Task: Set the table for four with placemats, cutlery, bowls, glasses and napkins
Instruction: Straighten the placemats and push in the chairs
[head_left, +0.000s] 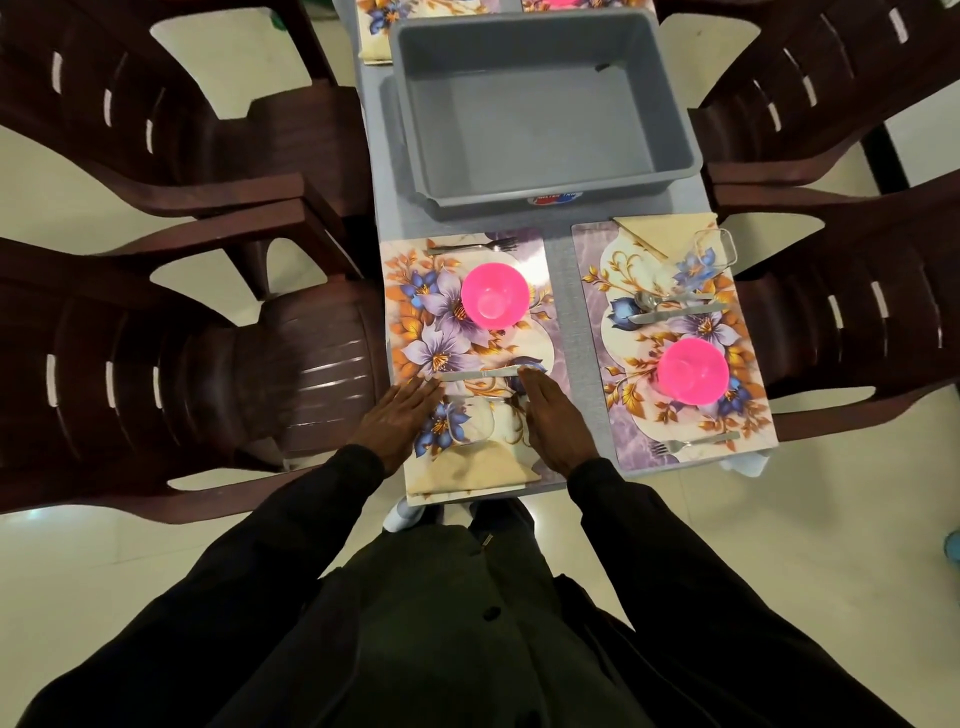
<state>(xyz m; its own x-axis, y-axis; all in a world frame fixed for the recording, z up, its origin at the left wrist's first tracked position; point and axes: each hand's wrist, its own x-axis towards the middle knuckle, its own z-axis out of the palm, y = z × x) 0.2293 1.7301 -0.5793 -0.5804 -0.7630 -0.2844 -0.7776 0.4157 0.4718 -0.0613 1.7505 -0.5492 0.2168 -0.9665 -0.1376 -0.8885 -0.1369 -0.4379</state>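
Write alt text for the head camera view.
A person's left hand and right hand lie flat on a floral placemat, either side of a clear glass, near a knife, pink bowl and napkin. A second laid placemat lies alongside; an empty grey tub stands behind.

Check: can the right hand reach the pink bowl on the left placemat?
Likely yes: the right hand rests open on that placemat, the pink bowl sits ahead of it, and only a flat knife lies between.
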